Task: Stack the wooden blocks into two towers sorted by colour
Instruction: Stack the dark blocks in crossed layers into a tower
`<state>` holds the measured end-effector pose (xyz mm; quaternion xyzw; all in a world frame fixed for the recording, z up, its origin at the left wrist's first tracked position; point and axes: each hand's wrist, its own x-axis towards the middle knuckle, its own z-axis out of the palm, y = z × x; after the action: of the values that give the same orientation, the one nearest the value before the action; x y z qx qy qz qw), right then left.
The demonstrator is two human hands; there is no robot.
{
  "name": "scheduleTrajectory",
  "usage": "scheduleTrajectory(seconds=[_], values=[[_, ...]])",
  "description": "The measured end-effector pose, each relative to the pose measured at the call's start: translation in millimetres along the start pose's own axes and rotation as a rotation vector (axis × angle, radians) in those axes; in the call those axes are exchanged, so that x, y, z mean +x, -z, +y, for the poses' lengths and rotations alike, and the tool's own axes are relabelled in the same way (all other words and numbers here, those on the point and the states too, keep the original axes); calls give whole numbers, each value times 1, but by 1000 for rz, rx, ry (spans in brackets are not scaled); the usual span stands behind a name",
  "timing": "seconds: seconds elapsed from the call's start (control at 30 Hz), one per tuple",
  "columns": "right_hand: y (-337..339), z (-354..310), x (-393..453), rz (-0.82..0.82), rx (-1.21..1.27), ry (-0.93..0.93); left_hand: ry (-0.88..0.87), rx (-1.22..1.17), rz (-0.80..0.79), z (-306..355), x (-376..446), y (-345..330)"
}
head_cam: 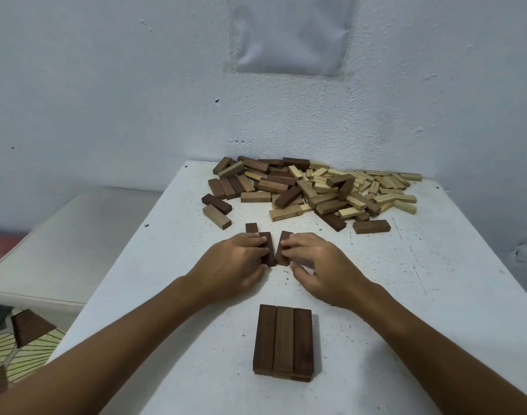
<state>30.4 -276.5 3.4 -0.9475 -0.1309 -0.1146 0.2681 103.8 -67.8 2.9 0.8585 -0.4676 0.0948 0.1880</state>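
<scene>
Left hand (238,253) and right hand (310,259) each grip a dark block (267,250) at twelve o'clock of the dark tower (283,342); sloppy placement could skew it.

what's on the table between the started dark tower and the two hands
Nothing: in the head view, only bare white table separates the dark tower from the left hand and right hand.
</scene>
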Motion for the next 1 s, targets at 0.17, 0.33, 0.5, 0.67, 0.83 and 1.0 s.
scheduleTrajectory(seconds=[0.17,0.33,0.5,0.67,0.83,1.0], values=[[-1,0,0,-16,127,13,-17,-62,29,-7,0,1],[1,0,3,-13,299,-127,112,-219,14,-19,5,2],[8,4,15,-125,241,-257,300,-269,-65,-22,12,2],[8,6,22,-155,311,-294,327,-327,-57,-22,19,0],[8,5,25,-142,327,-319,322,-342,-78,-27,21,0],[10,4,26,-136,355,-303,344,-388,-93,-20,21,1]])
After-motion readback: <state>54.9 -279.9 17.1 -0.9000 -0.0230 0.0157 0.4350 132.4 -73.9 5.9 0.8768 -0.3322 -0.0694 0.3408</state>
